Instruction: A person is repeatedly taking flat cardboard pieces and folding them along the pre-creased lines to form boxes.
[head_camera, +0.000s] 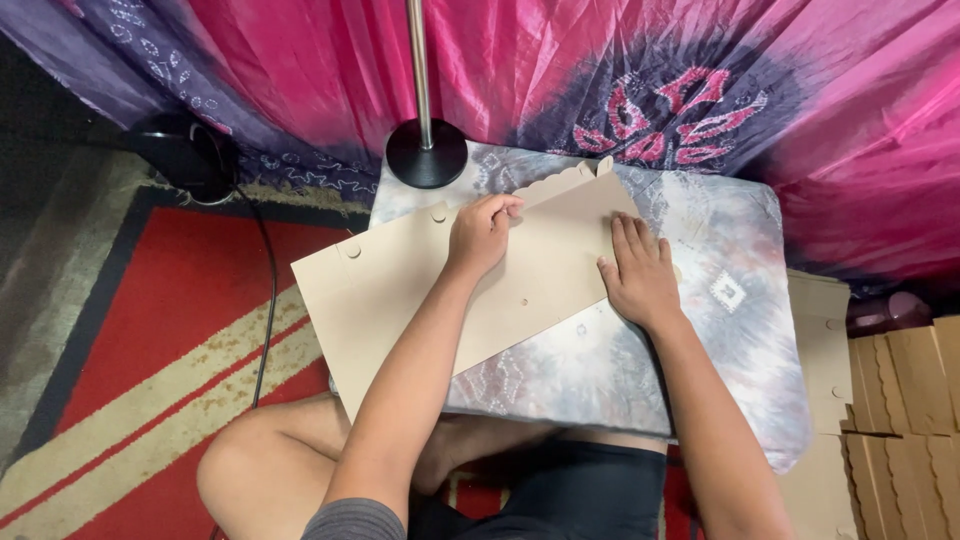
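The person sits cross-legged on the floor, and a flat tan cardboard blank (420, 290) lies slantwise across the low worktop (720, 330), its near-left part hanging out past the edge over the red patterned rug (150, 330). The left hand (482, 235) rests on the sheet's upper middle, its fingers (500, 208) curled and pinching at the edge of a folded flap (the one with the scalloped trim (560, 182) running toward the far corner), so they are closed on the card. The right hand (638, 272) lies palm down on the sheet's right end, fingers straight and spread, gripping nothing, simply pressing it flat. By the look of it, this is thin die-cut board: light, stiff across a panel yet ready to bend along its score lines, and smooth enough to skate on the cloth-covered top unless pinned. It would probably crease or tear at the small round cut-outs and the scallops if pulled hard, so the sounder hold seems to be along a straight edge or a scored fold, with a flat palm steadying the rest. Behind the sheet a black round lamp base (427, 152) with a metal pole stands on the far edge, a pink and purple drape (500, 60) hangs beyond, and more stacked cardboard pieces (900, 400) wait at the right.
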